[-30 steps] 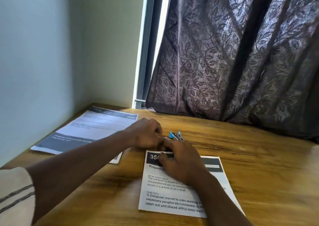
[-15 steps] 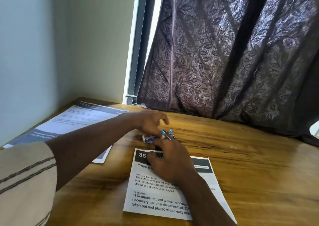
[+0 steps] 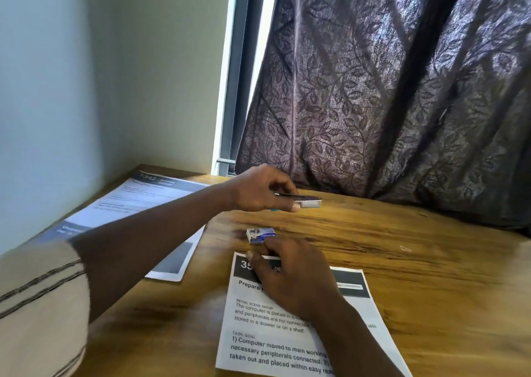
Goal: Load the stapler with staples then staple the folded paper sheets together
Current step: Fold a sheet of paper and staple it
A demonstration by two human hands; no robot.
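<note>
My left hand (image 3: pixel 260 189) grips a small stapler (image 3: pixel 309 201), lifted above the wooden table (image 3: pixel 416 276); its metal end sticks out to the right of my fingers and a bit of blue shows beneath them. A small staple box (image 3: pixel 260 235) lies on the table below it. My right hand (image 3: pixel 290 276) rests on the top of a printed paper sheet (image 3: pixel 287 333), with its fingertips at the near edge of the staple box. A second printed sheet (image 3: pixel 135 204) lies to the left, partly under my left forearm.
A wall stands along the left side of the table. A dark patterned curtain (image 3: pixel 388 103) hangs over the window behind the far edge of the table. A tiny loose bit (image 3: pixel 405 248) lies on the wood to the right.
My left hand has lifted the stapler up off the table and away to the right, uncovering the staple box. My right hand has let go of the stapler and stays on the sheet.
</note>
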